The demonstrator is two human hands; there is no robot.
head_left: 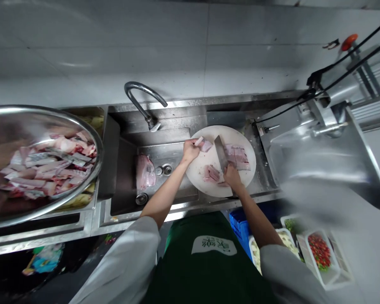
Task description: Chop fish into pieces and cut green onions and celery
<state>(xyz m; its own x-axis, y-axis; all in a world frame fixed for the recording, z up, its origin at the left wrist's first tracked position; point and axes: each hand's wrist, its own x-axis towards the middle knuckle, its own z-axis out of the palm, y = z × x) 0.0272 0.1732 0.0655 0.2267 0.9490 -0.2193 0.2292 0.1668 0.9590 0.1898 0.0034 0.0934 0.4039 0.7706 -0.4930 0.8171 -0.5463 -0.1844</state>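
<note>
My left hand point(191, 150) grips a piece of pale raw fish point(204, 145) over the left part of a round white cutting board point(231, 189). In my right hand point(232, 175) is a cleaver point(221, 152), its broad blade standing on edge near the board's middle. Just right of the blade lies a slab of fish point(239, 157) with cut lines across it. Smaller cut fish pieces point(211, 173) rest left of the cleaver, towards me. The board sits across the right side of a steel sink point(177, 185).
Another large fish piece point(145, 172) lies in the sink left of the drain, below a curved faucet point(145, 90). A big steel bowl point(98, 147) of fish strips stands at left. A metal machine point(326, 152) is close on the right, above containers of chopped vegetables point(321, 251).
</note>
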